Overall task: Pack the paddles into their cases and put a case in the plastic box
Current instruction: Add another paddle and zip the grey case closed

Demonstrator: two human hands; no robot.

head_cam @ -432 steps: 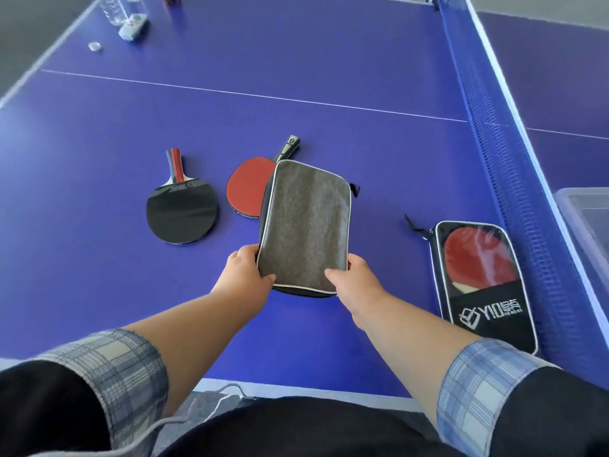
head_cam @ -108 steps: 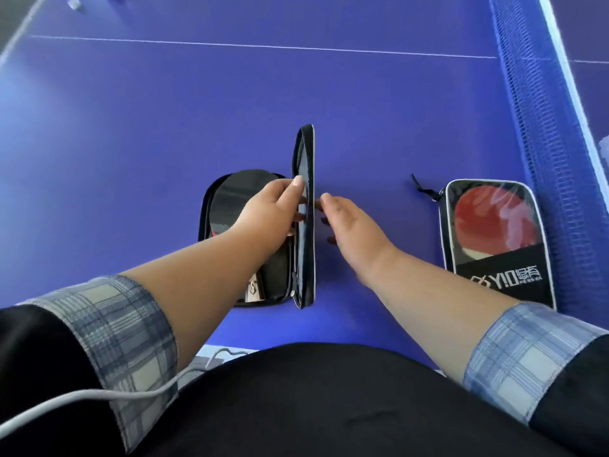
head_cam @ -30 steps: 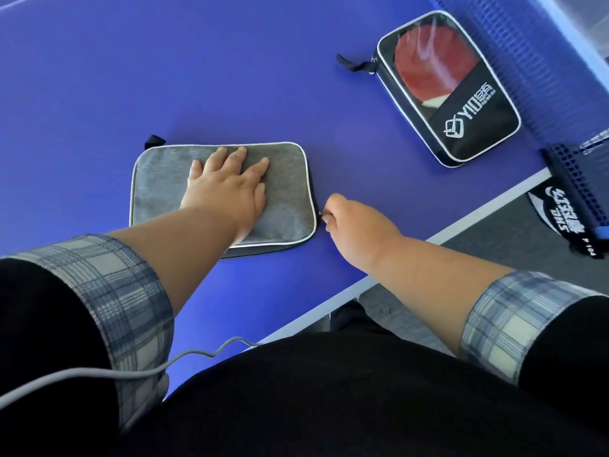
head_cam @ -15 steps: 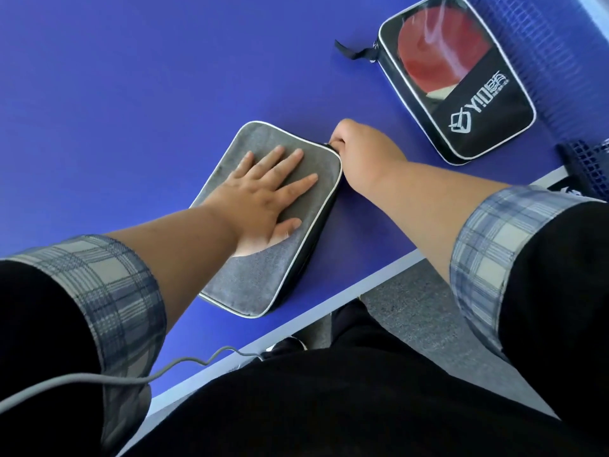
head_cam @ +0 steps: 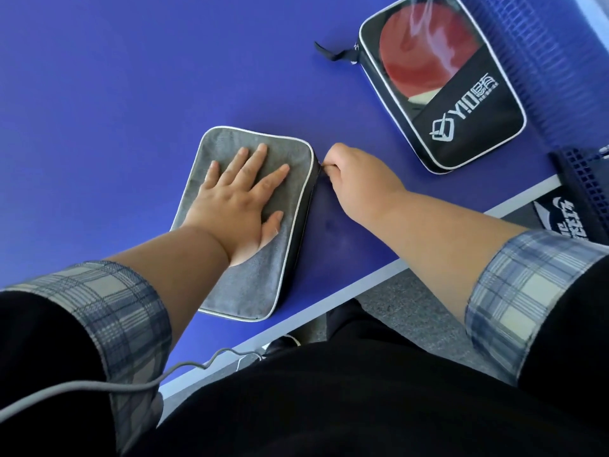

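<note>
— Near the middle of the frame, what lies on the blue surface (head_cam: 99,94)?
— A grey case (head_cam: 263,258) with pale piping, lying flat, one short end close to the surface's white near edge.
— And the hands?
— The left hand (head_cam: 237,206) rests palm-down on the grey case, fingers (head_cam: 260,156) spread and released, grasping nothing. The right hand (head_cam: 356,179) sits just beside the case's right edge, near its far corner, fingers (head_cam: 329,166) clenched in a pinch against the dark side seam; what they pinch is too small to tell.
— Anything else?
— At upper right, well apart from the grey case, a black case (head_cam: 471,127) with a clear window lies on the surface, a red paddle (head_cam: 425,51) showing through it. A blue net (head_cam: 540,61) runs along the right edge of the frame, just beside that case.
</note>
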